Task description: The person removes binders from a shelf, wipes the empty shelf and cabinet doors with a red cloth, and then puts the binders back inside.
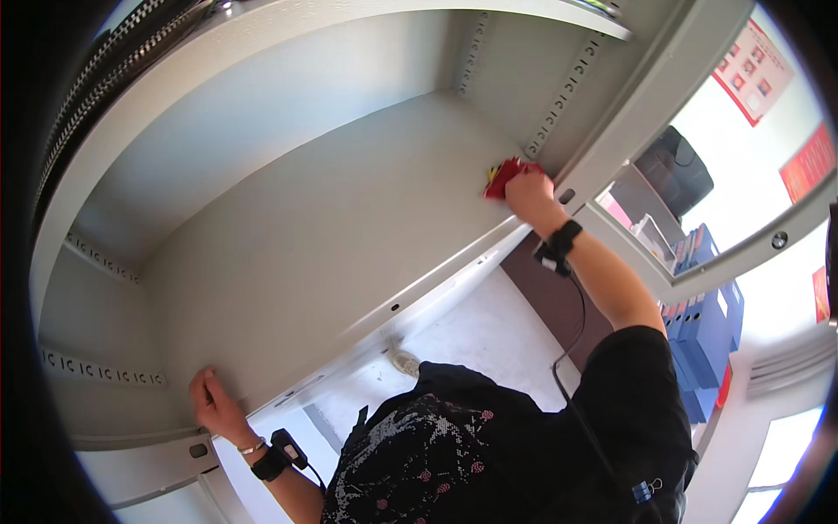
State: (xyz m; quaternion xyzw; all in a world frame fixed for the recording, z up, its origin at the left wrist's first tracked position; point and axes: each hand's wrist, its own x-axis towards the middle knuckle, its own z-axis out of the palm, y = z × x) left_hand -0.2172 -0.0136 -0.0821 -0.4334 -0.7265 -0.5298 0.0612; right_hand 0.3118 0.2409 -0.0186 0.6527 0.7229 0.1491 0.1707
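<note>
My right hand (pixel 529 196) grips a bunched red cloth (pixel 504 178) with a bit of yellow at its edge. The cloth rests on the bottom panel (pixel 314 216) of a pale grey metal cabinet, near the front right corner. At the opposite end, my left hand (pixel 216 405) is at the front left corner of that panel, fingers loosely curled and holding nothing. Whether its fingers touch the metal is hard to tell. Each wrist carries a black strap with a small wired device.
An upper shelf (pixel 275 49) crosses above the compartment. Slotted strips (pixel 108 373) line its side walls. To the right stands an open glazed door (pixel 661 281), with blue file boxes (pixel 704 334) and a black chair back (pixel 674 171) beyond. Red posters (pixel 753 72) hang on the wall.
</note>
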